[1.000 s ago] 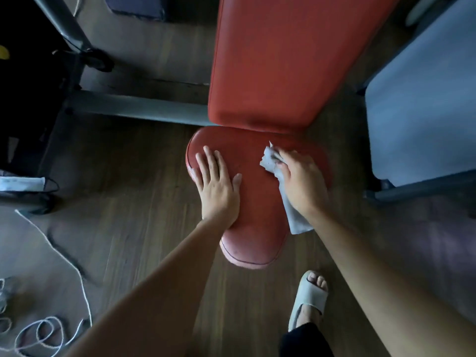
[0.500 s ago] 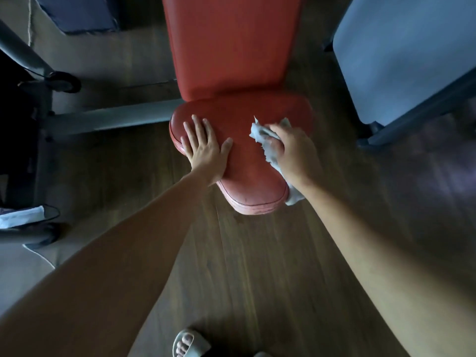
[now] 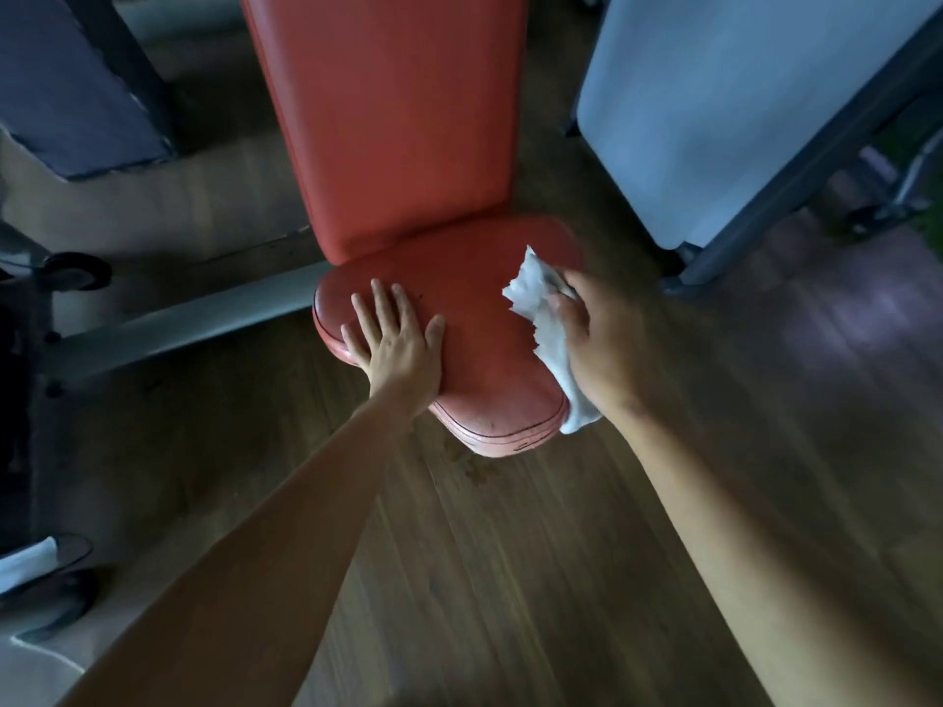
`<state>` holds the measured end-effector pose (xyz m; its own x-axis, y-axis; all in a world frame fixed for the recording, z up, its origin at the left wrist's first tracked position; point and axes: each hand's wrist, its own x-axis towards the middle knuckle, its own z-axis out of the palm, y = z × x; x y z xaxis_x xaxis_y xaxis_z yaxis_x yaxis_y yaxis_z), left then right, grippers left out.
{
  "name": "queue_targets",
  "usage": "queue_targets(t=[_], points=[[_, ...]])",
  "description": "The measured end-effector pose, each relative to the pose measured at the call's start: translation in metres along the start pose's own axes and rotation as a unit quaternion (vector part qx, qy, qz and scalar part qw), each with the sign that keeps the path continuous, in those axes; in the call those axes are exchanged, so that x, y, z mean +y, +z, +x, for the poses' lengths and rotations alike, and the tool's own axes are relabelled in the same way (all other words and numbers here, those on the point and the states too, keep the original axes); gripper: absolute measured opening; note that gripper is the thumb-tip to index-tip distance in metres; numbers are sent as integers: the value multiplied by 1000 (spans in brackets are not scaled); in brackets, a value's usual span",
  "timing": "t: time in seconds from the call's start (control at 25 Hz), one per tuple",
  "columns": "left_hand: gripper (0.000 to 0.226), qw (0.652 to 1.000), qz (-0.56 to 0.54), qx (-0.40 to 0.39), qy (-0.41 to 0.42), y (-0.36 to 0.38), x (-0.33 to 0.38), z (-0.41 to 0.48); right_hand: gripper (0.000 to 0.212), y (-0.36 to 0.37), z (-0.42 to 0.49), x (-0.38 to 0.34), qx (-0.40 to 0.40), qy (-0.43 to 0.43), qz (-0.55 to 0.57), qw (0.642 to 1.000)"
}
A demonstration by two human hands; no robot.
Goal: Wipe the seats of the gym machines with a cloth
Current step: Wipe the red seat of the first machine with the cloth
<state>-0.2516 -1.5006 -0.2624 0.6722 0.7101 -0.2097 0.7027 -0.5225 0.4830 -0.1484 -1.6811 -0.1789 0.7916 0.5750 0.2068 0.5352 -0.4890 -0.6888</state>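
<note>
Right hand (image 3: 594, 339): we see it grip the cloth (image 3: 548, 329) against the seat's right edge.
Left hand (image 3: 395, 339): fingers straight, flat on the seat (image 3: 485, 344).
Cloth: white, crumpled, ragged-edged, trailing off the seat.
Seat: red, creased padding.

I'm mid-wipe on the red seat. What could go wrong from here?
The left hand lies flat on the left half of the seat, so that patch may go unwiped unless it lifts. The cloth is bunched under the right hand at the right edge, its tail hanging off the side; it could slip off or cover little per stroke.
</note>
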Motion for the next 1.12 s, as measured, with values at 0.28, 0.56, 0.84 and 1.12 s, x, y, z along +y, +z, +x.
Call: queue_targets(t=[0.28, 0.56, 0.84, 1.12], points=[[63, 991, 9, 3, 132, -1, -19, -6, 29, 21, -67, 12, 175, 41, 58, 982], [53, 976, -9, 45, 212, 5, -27, -6, 22, 62, -138, 17, 306, 130, 190, 924], [50, 970, 99, 4, 222, -6, -10, -12, 26, 124, -175, 22, 394, 145, 210, 883], [50, 949, 184, -18, 255, -2, -3, -5, 12, 157, -155, 11, 510, 100, 211, 828]])
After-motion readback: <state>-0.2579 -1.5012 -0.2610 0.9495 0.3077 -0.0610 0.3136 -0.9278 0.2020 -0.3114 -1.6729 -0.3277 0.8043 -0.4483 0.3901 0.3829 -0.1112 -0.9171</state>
